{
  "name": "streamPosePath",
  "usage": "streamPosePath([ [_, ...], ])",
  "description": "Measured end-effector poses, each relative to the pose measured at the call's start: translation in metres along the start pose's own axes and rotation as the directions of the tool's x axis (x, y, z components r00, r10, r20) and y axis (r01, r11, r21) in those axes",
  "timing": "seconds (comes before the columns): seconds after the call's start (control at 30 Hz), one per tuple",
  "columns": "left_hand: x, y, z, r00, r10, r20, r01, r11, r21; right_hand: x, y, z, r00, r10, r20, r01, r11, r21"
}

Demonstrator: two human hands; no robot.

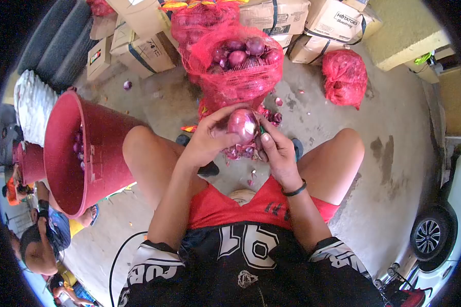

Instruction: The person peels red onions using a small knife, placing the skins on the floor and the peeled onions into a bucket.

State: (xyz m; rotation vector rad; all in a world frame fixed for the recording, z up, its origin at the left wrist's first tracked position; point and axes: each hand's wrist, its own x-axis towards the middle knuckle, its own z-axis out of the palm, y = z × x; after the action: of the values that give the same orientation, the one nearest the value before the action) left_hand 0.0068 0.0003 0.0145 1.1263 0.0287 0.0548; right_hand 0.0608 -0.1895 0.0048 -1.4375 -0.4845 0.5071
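A red onion with shiny purple skin is held up between my knees. My left hand wraps round its left side, thumb across the front. On the other side my right hand, with a dark band at the wrist, has its fingers closed on a small green-handled tool against the onion; its blade cannot be made out. Just beyond my hands stands an open red mesh sack full of onions. Loose onion skins lie on the floor below my hands.
A large red tub with onions inside stands at the left. Cardboard boxes and another mesh sack are at the back. A tied red bag lies back right. Other people are at the lower left, a car at the right.
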Motion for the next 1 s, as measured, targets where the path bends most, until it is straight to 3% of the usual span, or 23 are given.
streamPosePath([
  [0.03,0.002,-0.003,-0.001,1.0,-0.012,-0.009,0.011,0.996,-0.089,-0.002,0.0,0.0,0.998,0.056,0.008,-0.056,0.993,0.1],
  [0.1,0.006,-0.008,-0.002,0.998,-0.036,-0.06,0.031,0.995,-0.09,-0.006,-0.006,0.0,0.988,0.137,0.069,-0.149,0.96,0.238],
  [0.23,0.005,-0.003,-0.004,0.989,-0.111,-0.101,0.11,0.994,-0.014,-0.005,-0.004,0.002,0.991,0.094,0.099,-0.117,0.958,0.26],
  [0.3,0.004,-0.002,-0.005,0.99,-0.116,-0.082,0.109,0.99,-0.084,-0.001,-0.006,-0.005,0.988,0.087,0.126,-0.118,0.957,0.264],
  [0.43,0.002,-0.003,-0.01,0.998,-0.066,-0.008,0.065,0.996,-0.067,0.006,-0.011,-0.01,0.989,0.14,-0.045,-0.117,0.935,0.336],
  [0.53,-0.001,-0.003,-0.012,0.997,-0.062,0.054,0.071,0.981,-0.181,0.012,-0.002,-0.026,0.97,0.21,-0.126,-0.145,0.907,0.394],
  [0.6,-0.001,0.003,-0.007,0.994,-0.111,0.019,0.113,0.967,-0.227,0.017,0.014,-0.034,0.957,0.182,-0.226,-0.125,0.962,0.243],
  [0.67,-0.001,0.004,-0.005,0.99,-0.141,-0.026,0.13,0.958,-0.254,0.016,0.015,-0.034,0.965,0.081,-0.249,-0.09,0.996,-0.025],
  [0.7,0.0,0.001,-0.006,0.988,-0.143,-0.053,0.124,0.958,-0.257,0.015,0.006,-0.026,0.978,0.004,-0.209,-0.05,0.976,-0.213],
  [0.77,0.001,-0.001,-0.005,0.987,-0.134,-0.089,0.109,0.963,-0.246,0.01,0.002,-0.015,0.989,-0.082,-0.123,0.026,0.915,-0.403],
  [1.0,0.0,-0.006,-0.002,0.986,-0.018,-0.168,0.01,0.999,-0.046,-0.002,-0.019,0.01,0.986,-0.155,0.054,0.163,0.88,-0.447],
])
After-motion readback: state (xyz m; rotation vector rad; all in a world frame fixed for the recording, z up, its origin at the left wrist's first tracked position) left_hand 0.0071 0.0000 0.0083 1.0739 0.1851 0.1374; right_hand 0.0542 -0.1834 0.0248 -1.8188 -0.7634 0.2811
